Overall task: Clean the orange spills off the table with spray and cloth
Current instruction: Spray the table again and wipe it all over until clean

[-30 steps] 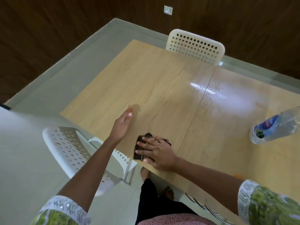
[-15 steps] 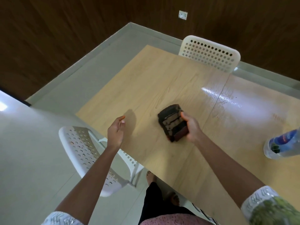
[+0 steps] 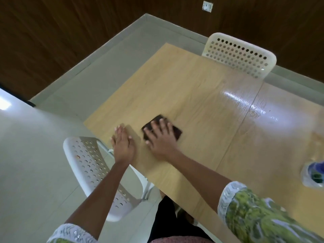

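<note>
A dark brown folded cloth [image 3: 177, 133] lies flat on the light wooden table [image 3: 192, 92] near its left corner. My right hand [image 3: 160, 139] presses down on the cloth with straight, spread fingers and covers most of it. My left hand [image 3: 122, 143] lies flat on the table edge just left of the cloth, fingers straight. A clear plastic bottle [image 3: 313, 174] with a blue label lies at the right edge of the view, blurred. A wet, shiny patch [image 3: 249, 104] spreads across the table's middle. No orange spill shows clearly.
A white perforated chair [image 3: 93, 165] stands at the table's near left side, beside my left arm. A second white chair [image 3: 240, 55] is pushed in at the far side. Grey floor and dark wooden walls surround the table.
My right hand held the cloth lifted half a second ago; now it presses it flat on the table, nearer the left corner. My left hand has settled flat onto the table edge.
</note>
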